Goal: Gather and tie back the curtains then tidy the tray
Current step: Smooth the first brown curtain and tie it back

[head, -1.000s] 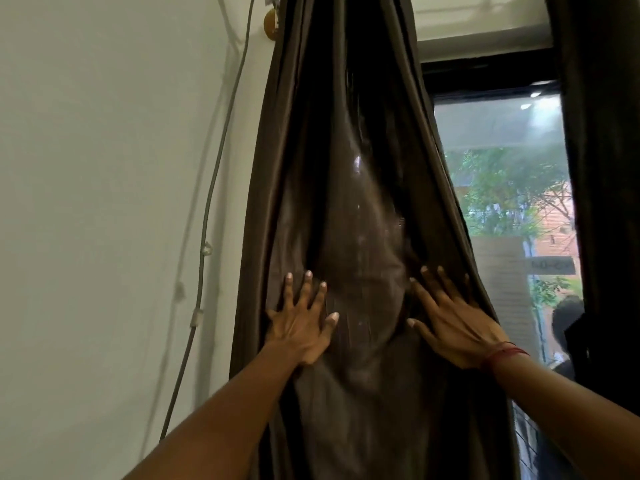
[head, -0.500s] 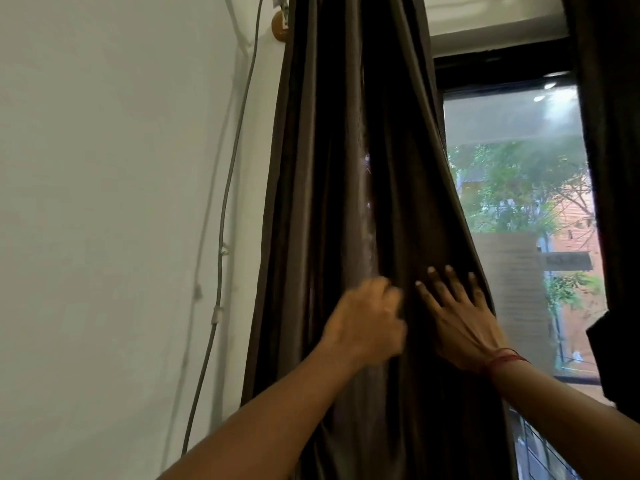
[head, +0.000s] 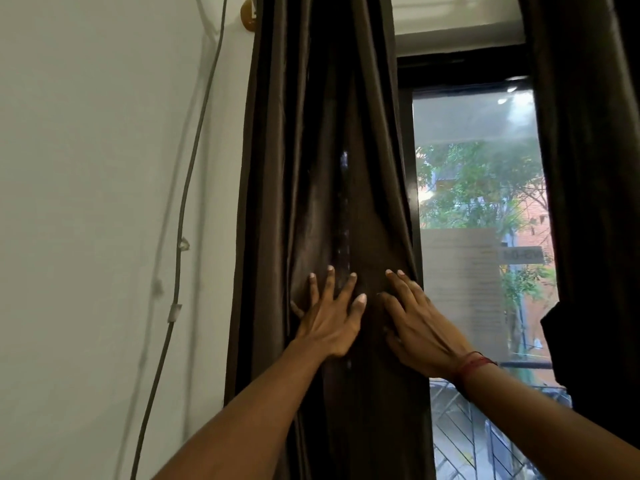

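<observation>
Uncurls left hand (head: 329, 317) from a fist, spreads it flat beside right hand (head: 415, 323); bunches curtain (head: 311, 168) narrower, baring more window (head: 478, 188).

The gathered dark brown satin curtain (head: 311, 202) and the thin grey wall cable (head: 179, 237) both run off the top and bottom edges. A second dark curtain (head: 588, 202) is cut by the right edge. Print on the pale window notice (head: 464, 271) is unreadable.

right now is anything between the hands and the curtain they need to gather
Nothing visible. The left hand lies spread flat on the brown curtain, and the right hand touches the same curtain beside it, near its window-side edge.
</observation>
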